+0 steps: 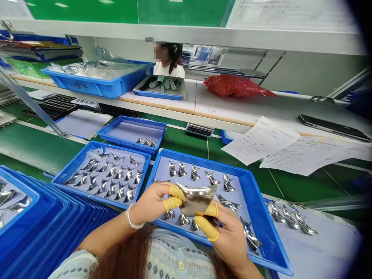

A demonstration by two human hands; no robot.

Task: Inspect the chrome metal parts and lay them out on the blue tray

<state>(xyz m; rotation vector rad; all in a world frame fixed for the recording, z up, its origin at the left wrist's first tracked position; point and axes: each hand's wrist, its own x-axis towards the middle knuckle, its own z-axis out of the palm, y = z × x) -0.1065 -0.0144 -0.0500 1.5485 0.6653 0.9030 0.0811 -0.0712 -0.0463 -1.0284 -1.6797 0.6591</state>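
A shiny curved metal part with pointed corners is held up over a blue tray. Yellow finger covers on my left hand pinch its left corner. At its lower right edge, the covered thumb and finger of my right hand grip it too. Beneath both hands, the lined blue tray carries several similar metal parts, some hidden behind my hands. A second blue tray to the left holds rows of the same parts.
Stacked blue trays stand at the left. More metal parts lie on the right. Behind sits a smaller blue tray. The shelf above bears a red bag, paper sheets and a phone. A person is beyond it.
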